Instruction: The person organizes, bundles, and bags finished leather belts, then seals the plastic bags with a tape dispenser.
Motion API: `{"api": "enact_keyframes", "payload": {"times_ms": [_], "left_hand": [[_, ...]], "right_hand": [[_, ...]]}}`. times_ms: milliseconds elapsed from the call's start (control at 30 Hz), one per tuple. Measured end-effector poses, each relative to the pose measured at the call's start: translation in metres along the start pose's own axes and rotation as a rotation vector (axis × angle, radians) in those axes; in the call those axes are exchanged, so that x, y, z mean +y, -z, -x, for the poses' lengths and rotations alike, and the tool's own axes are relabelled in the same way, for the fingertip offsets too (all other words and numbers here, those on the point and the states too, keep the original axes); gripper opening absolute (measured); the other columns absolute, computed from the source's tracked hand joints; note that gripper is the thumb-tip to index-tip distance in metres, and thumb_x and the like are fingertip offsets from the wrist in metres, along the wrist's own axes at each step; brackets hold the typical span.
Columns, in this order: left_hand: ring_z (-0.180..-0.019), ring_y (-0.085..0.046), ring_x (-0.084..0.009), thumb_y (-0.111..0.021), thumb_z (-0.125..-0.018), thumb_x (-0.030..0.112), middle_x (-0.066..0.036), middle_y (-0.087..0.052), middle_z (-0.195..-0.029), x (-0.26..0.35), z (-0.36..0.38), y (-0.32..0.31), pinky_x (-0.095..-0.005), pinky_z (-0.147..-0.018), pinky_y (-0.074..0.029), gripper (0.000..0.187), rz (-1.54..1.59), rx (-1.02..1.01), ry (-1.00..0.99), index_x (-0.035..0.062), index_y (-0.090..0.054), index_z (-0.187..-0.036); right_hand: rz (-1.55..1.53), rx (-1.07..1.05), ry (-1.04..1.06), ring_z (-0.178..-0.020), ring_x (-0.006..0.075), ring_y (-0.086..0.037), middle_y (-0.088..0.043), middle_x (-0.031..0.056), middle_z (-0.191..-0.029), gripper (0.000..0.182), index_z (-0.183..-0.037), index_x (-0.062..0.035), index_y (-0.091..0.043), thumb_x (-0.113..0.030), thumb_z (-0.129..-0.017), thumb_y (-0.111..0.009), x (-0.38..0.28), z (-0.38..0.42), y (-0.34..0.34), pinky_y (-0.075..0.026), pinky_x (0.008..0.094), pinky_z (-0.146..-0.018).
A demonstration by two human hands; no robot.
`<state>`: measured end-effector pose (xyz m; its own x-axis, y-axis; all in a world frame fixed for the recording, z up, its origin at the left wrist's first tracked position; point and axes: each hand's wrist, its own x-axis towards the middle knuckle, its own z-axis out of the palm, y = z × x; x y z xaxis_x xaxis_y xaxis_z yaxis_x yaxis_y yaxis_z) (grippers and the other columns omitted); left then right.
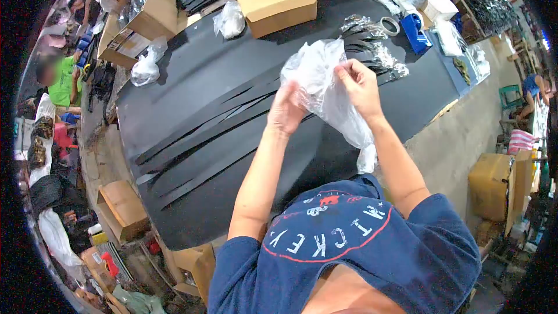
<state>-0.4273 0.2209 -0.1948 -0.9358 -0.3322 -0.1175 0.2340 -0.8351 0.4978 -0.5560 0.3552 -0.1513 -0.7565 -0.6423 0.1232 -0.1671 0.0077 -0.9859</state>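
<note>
A clear, crumpled plastic bag (318,72) is held up over the black table, its loose end hanging toward my body. My left hand (286,109) grips the bag's left side, with the fingertips partly hidden behind the plastic. At the bag's right edge, my right hand (361,88) pinches the plastic between thumb and fingers. Under the bag, long flat black straps (200,134) lie across the tabletop. Their far ends carry shiny clear wrapping (383,55), just beyond my right hand.
An open cardboard box (282,14) stands at the table's far edge, beside a bunched plastic bag (231,20). A blue tape dispenser (415,34) and a tape roll (389,25) are at the right. Another box (142,14) is far left. People work at both sides.
</note>
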Motion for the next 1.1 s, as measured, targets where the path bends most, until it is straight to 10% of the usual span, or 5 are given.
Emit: {"api": "enact_keyframes", "payload": {"times_ms": [233, 333, 633, 1000, 1100], "left_hand": [[-0.089, -0.064, -0.0135, -0.064, -0.093, 0.037, -0.004, -0.067, -0.102, 0.028, 0.007, 0.003, -0.0301, -0.079, -0.053, 0.044, -0.121, 0.096, 0.028, 0.0076, -0.055, -0.126], [-0.051, -0.029, -0.0018, -0.061, -0.097, 0.027, 0.009, -0.037, -0.065, 0.053, 0.004, 0.02, -0.0167, -0.044, -0.027, 0.018, 0.09, 0.297, -0.153, 0.0122, -0.055, -0.089], [-0.122, -0.051, -0.0241, -0.069, -0.086, 0.048, -0.009, -0.056, -0.127, 0.021, -0.014, 0.02, -0.0473, -0.107, -0.038, 0.067, 0.053, 0.01, -0.078, 0.0012, -0.047, -0.128], [-0.066, -0.042, -0.0025, -0.068, -0.093, 0.029, 0.007, -0.055, -0.069, 0.016, -0.016, 0.012, -0.0204, -0.06, -0.034, 0.032, -0.555, 0.399, -0.494, 0.0055, -0.062, -0.071], [-0.088, -0.061, -0.0109, -0.063, -0.094, 0.036, -0.003, -0.062, -0.109, 0.026, -0.007, 0.018, -0.0253, -0.079, -0.048, 0.043, 0.066, 0.31, -0.435, 0.003, -0.055, -0.12]], "right_hand": [[0.032, -0.056, 0.191, -0.076, 0.0046, -0.057, -0.065, -0.0009, -0.083, 0.013, -0.092, -0.0009, -0.067, -0.014, -0.094, -0.063, -0.001, -0.012, 0.008, -0.046, 0.0221, -0.067], [-0.251, 0.129, -0.044, -0.061, 0.0025, -0.054, -0.064, -0.0028, -0.078, 0.016, -0.092, -0.0051, -0.066, -0.02, -0.094, -0.064, -0.014, -0.022, 0.051, -0.043, 0.0201, -0.052], [-0.297, 0.264, 0.016, -0.052, 0.0022, -0.05, -0.063, -0.0039, -0.075, 0.017, -0.095, -0.0048, -0.067, -0.021, -0.095, -0.064, -0.024, -0.007, 0.068, -0.042, 0.0202, -0.046], [-0.107, 0.555, 0.256, -0.072, 0.0048, -0.057, -0.064, -0.0014, -0.084, 0.014, -0.098, -0.0056, -0.065, -0.019, -0.098, -0.06, -0.019, -0.005, 0.112, -0.046, 0.0213, -0.06], [-0.225, 0.493, 0.193, -0.079, 0.0053, -0.059, -0.065, -0.0003, -0.091, 0.015, -0.101, -0.0064, -0.064, -0.02, -0.097, -0.06, -0.027, -0.009, 0.108, -0.048, 0.021, -0.067]]}}
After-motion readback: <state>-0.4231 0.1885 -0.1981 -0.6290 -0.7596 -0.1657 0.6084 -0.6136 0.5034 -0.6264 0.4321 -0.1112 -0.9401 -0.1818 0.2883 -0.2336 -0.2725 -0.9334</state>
